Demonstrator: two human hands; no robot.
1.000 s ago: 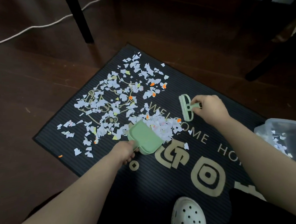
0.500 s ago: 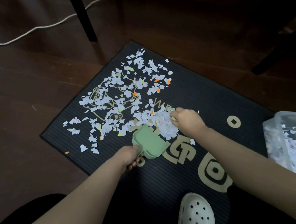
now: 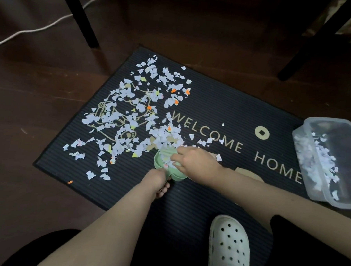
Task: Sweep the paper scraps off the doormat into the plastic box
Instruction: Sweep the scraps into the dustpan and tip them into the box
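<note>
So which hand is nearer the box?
Right. The right hand is over the dustpan, left of the box; the left hand grips the dustpan's handle, farther away.

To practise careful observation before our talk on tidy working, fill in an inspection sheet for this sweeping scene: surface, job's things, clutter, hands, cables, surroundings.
Surface: dark wood floor; a ribbed mat lies on it.
Job's things: scraps cover the mat's left half; green dustpan on the mat at the pile's near edge; box at the mat's right end holds scraps.
Clutter: one orange scrap on the floor, off the mat; white clog on the mat.
Hands: left hand grips the dustpan's handle; right hand curls over the dustpan's mouth, what it holds is hidden.
Cables: white cable across the floor, far left.
Surroundings: black furniture legs beyond the mat.
</note>
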